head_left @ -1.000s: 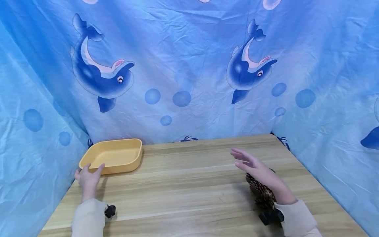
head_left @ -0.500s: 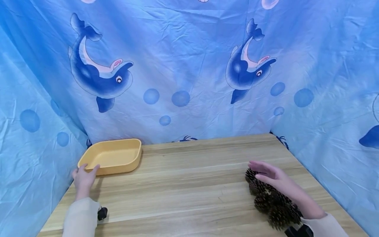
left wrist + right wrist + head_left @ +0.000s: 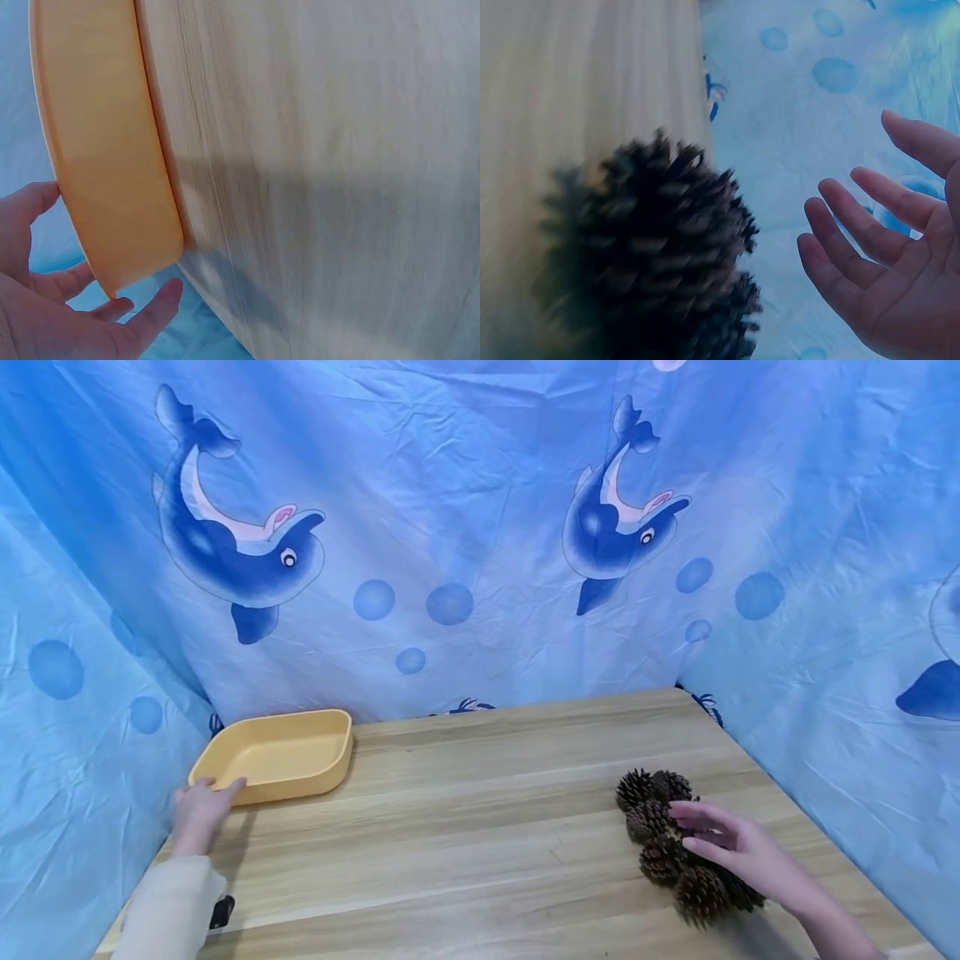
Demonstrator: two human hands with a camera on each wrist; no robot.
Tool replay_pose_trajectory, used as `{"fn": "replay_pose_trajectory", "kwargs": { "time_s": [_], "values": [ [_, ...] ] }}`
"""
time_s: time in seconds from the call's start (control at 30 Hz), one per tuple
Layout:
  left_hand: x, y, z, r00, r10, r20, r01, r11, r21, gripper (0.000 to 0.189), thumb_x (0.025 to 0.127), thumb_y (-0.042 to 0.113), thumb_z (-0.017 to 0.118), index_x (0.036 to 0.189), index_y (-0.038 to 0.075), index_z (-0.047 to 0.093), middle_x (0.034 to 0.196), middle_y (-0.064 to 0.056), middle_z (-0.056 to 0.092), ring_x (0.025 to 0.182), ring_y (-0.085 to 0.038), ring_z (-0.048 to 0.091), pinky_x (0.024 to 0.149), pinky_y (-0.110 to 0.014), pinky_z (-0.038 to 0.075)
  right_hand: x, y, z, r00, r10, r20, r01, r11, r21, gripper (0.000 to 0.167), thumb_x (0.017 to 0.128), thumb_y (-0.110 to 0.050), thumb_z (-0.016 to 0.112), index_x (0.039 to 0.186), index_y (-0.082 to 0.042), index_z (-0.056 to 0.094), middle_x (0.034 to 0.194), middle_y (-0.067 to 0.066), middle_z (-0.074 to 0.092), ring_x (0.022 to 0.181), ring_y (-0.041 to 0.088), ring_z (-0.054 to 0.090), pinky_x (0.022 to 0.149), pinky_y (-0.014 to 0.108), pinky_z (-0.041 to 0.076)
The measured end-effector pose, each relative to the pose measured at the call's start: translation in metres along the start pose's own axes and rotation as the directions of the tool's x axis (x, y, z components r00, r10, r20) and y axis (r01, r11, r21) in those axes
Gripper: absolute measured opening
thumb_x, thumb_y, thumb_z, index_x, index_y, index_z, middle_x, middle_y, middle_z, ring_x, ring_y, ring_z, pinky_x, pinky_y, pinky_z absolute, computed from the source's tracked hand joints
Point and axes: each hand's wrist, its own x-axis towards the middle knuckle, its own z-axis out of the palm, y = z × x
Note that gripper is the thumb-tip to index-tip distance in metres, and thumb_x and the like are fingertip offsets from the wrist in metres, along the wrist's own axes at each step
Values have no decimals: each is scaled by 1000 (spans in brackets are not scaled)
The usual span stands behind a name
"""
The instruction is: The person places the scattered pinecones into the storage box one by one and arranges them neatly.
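Near the back left of the table sits a yellow tray (image 3: 341,768) with a raised rim. My left hand (image 3: 201,814) is at its near left corner, fingers spread and loosely bent. In the left wrist view, fingertips of the left hand (image 3: 71,319) touch or nearly touch the rim of the tray (image 3: 112,165). On the right lies a cluster of several brown pine cones (image 3: 662,858). Over its right side hovers my right hand (image 3: 738,852), fingers loosely extended and holding nothing. The right wrist view shows a pine cone (image 3: 667,240) apart from the right hand (image 3: 892,277).
A wooden table (image 3: 465,852) carries everything. Blue cloth (image 3: 450,510) printed with dolphins and bubbles hangs behind the table and along both its sides. The tray's back edge lies close to the cloth.
My right hand has moved right and nearer to me, over the pine cones, uncovering more of them. My left hand has lowered slightly at the tray's corner. The head view has shifted slightly.
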Motion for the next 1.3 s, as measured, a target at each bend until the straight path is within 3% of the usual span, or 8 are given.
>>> {"fn": "replay_pose_trajectory", "kwargs": {
  "time_s": [0.23, 0.43, 0.57, 0.67, 0.77, 0.87, 1.07, 1.3],
  "values": [
    [-4, -10, -3, 999, -48, 8, 48, 996, -73, 81, 98, 49, 38, 142, -18, 26, 142, -48, 14, 131, -58, 19, 110, -64, 26, -17, 15, 8, 999, -27, -47, 15, 973, -229, 43, 85, -11, 71, 125, 0, 60, 122, 6, 67, 104, -15, 53, 79, 19, 57],
    [-2, -15, 1, 997, -74, -28, 68, 981, -181, 82, 97, 49, 43, 146, -14, 22, 146, -45, 13, 134, -56, 17, 113, -64, 22, -28, 25, 16, 985, -148, -88, 119, 954, -275, 46, 76, -8, 79, 118, 1, 63, 120, -23, 60, 104, -16, 52, 79, 11, 53],
    [0, -17, 3, 996, -82, -41, 71, 975, -212, 85, 95, 50, 48, 148, -11, 20, 111, -37, 47, 88, -37, 60, 80, -43, 54, -33, 31, 20, 971, -214, -109, 169, 932, -320, 48, 71, -9, 83, 114, -1, 65, 119, -22, 60, 106, -17, 51, 81, 0, 45],
    [1, -19, 4, 996, -86, -32, 75, 966, -249, 88, 94, 50, 50, 150, -9, 17, 109, -32, 51, 58, -17, 54, 51, -26, 47, -36, 34, 21, 972, -216, -96, 166, 913, -372, 51, 68, -15, 84, 115, -4, 66, 116, -16, 64, 106, -16, 51, 80, 2, 47],
    [1, -20, 5, 995, -101, -10, 94, 948, -303, 90, 94, 52, 48, 151, -7, 12, 144, -41, 26, 87, -33, 60, 67, -32, 54, -38, 35, 23, 977, -200, -74, 151, 893, -424, 53, 68, -21, 85, 116, -7, 65, 114, -8, 67, 106, -13, 52, 78, 12, 53],
    [0, -21, 7, 994, -113, -8, 103, 933, -344, 90, 94, 53, 47, 152, -6, 9, 154, -38, 9, 120, -50, 43, 95, -51, 50, -40, 36, 24, 982, -178, -65, 130, 880, -457, 54, 68, -25, 85, 116, -10, 65, 112, 0, 68, 106, -11, 53, 76, 19, 55],
    [1, -22, 13, 994, -109, -25, 89, 907, -411, 87, 95, 48, 47, 153, -4, 8, 157, -34, 1, 134, -53, 31, 114, -60, 30, -44, 39, 27, 981, -186, -54, 135, 855, -501, 55, 67, -28, 85, 115, -10, 65, 110, 8, 67, 104, -6, 56, 75, 25, 56],
    [5, -16, 20, 993, -114, -33, 81, 853, -515, 89, 94, 47, 52, 154, 1, 5, 160, -26, -10, 148, -44, -4, 122, -58, 9, -49, 40, 26, 984, -168, -54, 111, 826, -552, 62, 61, -28, 86, 116, -9, 65, 112, 11, 64, 101, -1, 58, 72, 34, 58]
  ]
}}
